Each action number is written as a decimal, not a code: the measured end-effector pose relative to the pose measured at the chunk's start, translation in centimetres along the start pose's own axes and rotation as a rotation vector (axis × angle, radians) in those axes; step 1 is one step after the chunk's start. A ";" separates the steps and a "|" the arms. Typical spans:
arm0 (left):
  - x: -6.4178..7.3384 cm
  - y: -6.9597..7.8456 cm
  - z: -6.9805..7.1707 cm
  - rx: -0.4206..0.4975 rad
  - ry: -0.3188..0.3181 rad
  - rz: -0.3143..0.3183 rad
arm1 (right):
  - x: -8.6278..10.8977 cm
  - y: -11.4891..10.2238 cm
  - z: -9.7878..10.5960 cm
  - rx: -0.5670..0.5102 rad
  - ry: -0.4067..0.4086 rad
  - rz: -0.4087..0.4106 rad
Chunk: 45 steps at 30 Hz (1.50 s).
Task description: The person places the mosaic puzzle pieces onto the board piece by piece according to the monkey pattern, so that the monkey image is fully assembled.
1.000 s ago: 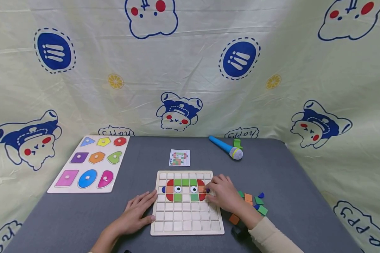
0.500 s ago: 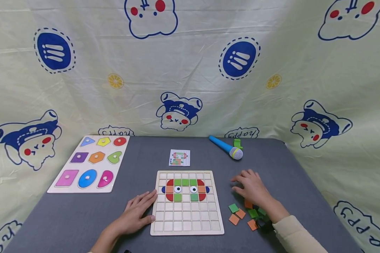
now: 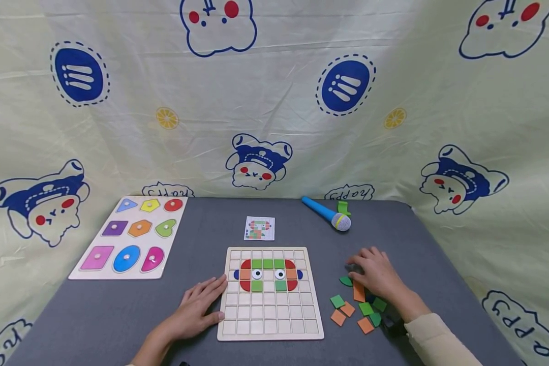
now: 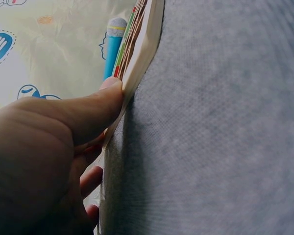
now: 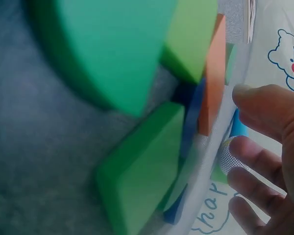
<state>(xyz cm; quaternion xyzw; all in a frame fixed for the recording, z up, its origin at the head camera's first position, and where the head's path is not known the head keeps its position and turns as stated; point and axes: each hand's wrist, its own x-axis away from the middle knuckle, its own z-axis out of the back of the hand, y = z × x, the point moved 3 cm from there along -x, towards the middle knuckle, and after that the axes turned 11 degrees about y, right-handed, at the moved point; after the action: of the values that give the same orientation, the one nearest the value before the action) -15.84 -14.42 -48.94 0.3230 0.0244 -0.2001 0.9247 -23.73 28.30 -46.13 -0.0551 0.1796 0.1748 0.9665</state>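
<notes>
Steadying the board (image 3: 270, 311), perhaps, the left grip (image 3: 196, 309) is laid uncurled, and the right grip (image 3: 376, 272) is held parted near loose pieces (image 3: 338, 317)

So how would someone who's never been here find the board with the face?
On the grey table, find the person's left hand. That hand touches one side of a pale board, and loose pieces lie off the opposite side. Unlike the white board with big coloured shapes, this one is ruled into little squares, and pieces on it make a face with two round eyes.
</notes>
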 end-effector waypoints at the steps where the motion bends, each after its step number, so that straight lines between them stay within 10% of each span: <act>1: 0.0 0.0 0.0 0.001 0.001 -0.002 | 0.0 0.0 0.0 0.002 -0.007 -0.001; 19: 0.1 0.0 0.0 -0.006 0.016 -0.023 | 0.7 -1.2 0.0 -0.031 -0.051 0.004; 35: 0.0 0.0 0.0 -0.002 0.006 -0.019 | 0.5 -2.8 0.0 -0.197 -0.139 0.257; 45: -0.1 -0.1 0.0 0.008 -0.012 0.010 | 0.0 -3.0 -0.4 -0.191 -0.183 0.227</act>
<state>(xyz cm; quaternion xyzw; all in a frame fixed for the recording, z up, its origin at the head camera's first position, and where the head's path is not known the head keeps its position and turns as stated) -15.98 -14.48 -49.01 0.3257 0.0163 -0.1978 0.9244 -22.79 25.47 -46.35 -0.1100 0.0784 0.3036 0.9432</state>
